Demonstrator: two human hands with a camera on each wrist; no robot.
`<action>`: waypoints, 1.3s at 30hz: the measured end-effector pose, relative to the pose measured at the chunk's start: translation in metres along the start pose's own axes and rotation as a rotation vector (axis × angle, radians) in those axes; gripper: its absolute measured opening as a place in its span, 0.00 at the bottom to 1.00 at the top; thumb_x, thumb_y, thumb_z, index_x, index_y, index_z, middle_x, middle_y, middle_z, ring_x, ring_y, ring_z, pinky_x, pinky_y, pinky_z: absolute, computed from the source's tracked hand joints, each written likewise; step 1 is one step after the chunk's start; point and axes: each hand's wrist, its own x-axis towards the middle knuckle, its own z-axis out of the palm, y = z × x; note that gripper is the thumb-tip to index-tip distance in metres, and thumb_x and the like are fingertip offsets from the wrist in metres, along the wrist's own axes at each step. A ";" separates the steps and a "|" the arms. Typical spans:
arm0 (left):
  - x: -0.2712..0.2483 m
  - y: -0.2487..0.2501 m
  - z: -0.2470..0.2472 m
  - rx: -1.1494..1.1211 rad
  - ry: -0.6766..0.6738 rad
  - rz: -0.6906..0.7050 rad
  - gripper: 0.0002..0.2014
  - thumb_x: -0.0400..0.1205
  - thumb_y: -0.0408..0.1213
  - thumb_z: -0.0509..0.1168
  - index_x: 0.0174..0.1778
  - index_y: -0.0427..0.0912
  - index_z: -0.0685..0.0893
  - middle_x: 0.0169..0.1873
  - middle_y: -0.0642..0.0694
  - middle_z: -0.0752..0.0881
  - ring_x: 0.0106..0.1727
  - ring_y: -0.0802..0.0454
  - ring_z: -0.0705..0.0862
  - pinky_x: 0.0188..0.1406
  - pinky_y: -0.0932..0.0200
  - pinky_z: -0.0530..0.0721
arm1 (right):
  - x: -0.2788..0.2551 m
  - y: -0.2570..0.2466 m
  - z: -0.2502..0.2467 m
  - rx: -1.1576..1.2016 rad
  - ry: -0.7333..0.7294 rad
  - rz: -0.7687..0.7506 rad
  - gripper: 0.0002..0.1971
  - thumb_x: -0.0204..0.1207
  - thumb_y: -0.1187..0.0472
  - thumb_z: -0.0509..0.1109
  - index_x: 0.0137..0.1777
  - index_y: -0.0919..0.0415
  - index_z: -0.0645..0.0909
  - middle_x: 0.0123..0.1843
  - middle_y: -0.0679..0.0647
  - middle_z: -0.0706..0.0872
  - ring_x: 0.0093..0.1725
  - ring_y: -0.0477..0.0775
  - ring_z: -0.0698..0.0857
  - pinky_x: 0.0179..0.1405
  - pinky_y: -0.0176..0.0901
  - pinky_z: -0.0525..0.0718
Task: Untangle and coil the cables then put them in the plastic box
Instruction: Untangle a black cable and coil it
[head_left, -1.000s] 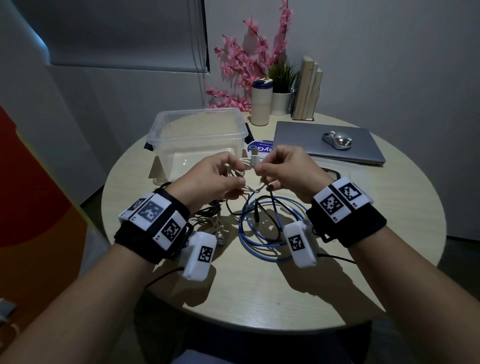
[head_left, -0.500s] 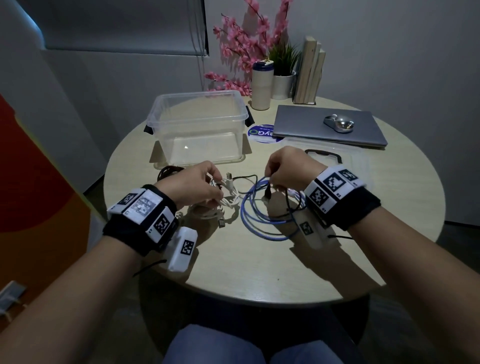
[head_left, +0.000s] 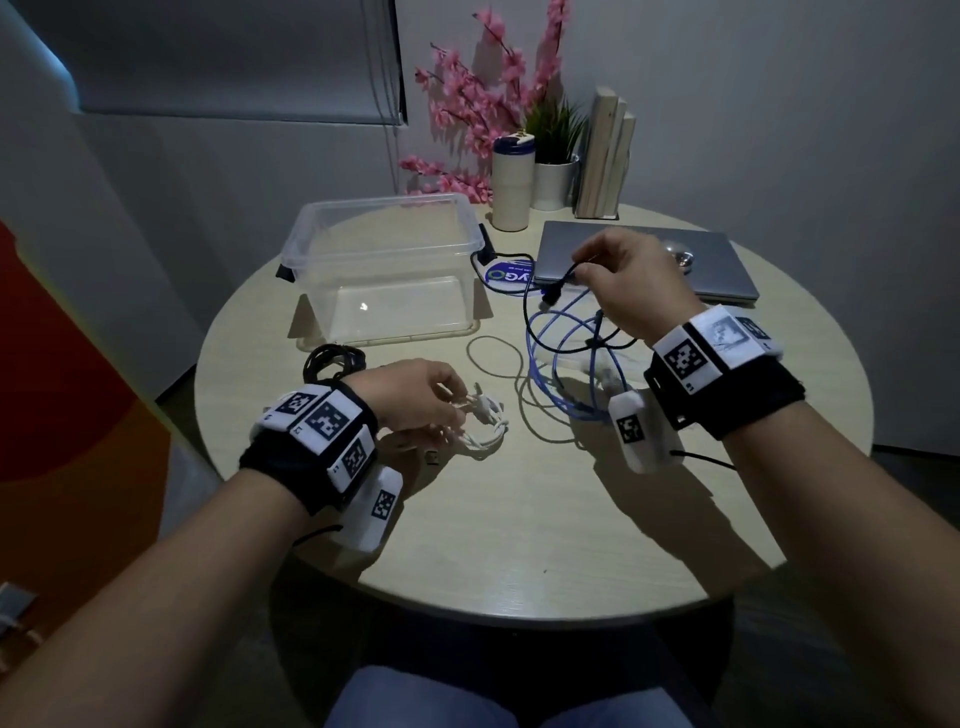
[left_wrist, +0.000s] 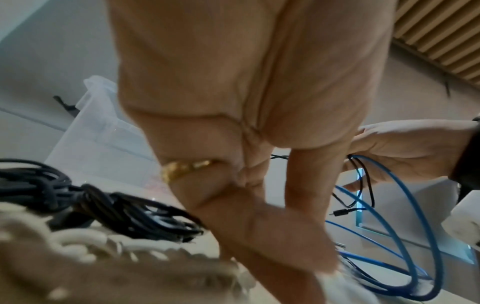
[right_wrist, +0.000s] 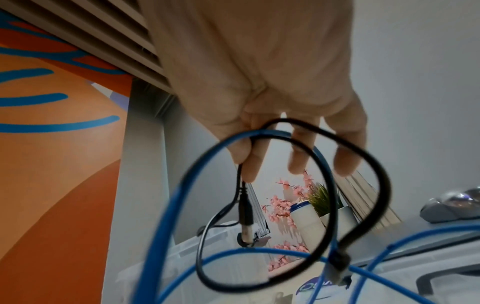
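A clear plastic box (head_left: 384, 244) stands at the back left of the round table (head_left: 519, 519), also seen in the left wrist view (left_wrist: 98, 127). My left hand (head_left: 447, 400) stays low near the table and grips a white cable bundle (head_left: 485, 423). My right hand (head_left: 582, 265) is raised over the laptop's corner and pinches a thin black cable (head_left: 558, 278) between thumb and forefinger (right_wrist: 244, 164). Loops of blue cable (head_left: 566, 358) hang tangled with it down to the table (right_wrist: 179, 185). A coiled black cable (head_left: 332, 361) lies behind my left wrist (left_wrist: 103, 201).
A closed laptop (head_left: 727, 270) with a silver mouse (head_left: 681, 257) lies at the back right. A tumbler (head_left: 511, 182), a potted plant (head_left: 553, 171), books (head_left: 605, 150) and pink flowers line the back edge. A round blue sticker (head_left: 506, 275) sits beside the box.
My hands have separated. The right hand rose and went back to the right, lifting the black and blue cables. The left hand dropped toward the table with the white cable.
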 end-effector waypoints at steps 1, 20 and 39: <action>0.000 0.002 -0.002 0.025 -0.001 0.005 0.12 0.81 0.34 0.68 0.59 0.43 0.79 0.53 0.41 0.87 0.42 0.41 0.89 0.47 0.46 0.88 | -0.001 0.001 0.000 0.005 -0.025 0.006 0.05 0.80 0.63 0.67 0.46 0.51 0.81 0.41 0.43 0.86 0.48 0.44 0.86 0.51 0.38 0.82; 0.015 0.053 0.010 -0.770 0.589 0.449 0.10 0.84 0.26 0.59 0.40 0.43 0.72 0.36 0.39 0.84 0.29 0.53 0.81 0.30 0.65 0.84 | -0.008 0.007 -0.003 -0.035 -0.100 0.067 0.14 0.78 0.47 0.67 0.46 0.55 0.88 0.43 0.49 0.87 0.45 0.46 0.80 0.51 0.45 0.77; -0.012 0.039 -0.006 -0.270 0.294 0.326 0.33 0.84 0.61 0.36 0.78 0.47 0.68 0.71 0.56 0.74 0.71 0.56 0.73 0.71 0.54 0.70 | 0.005 -0.005 -0.033 0.723 0.108 0.053 0.13 0.83 0.52 0.61 0.40 0.54 0.81 0.41 0.52 0.88 0.40 0.51 0.86 0.34 0.38 0.78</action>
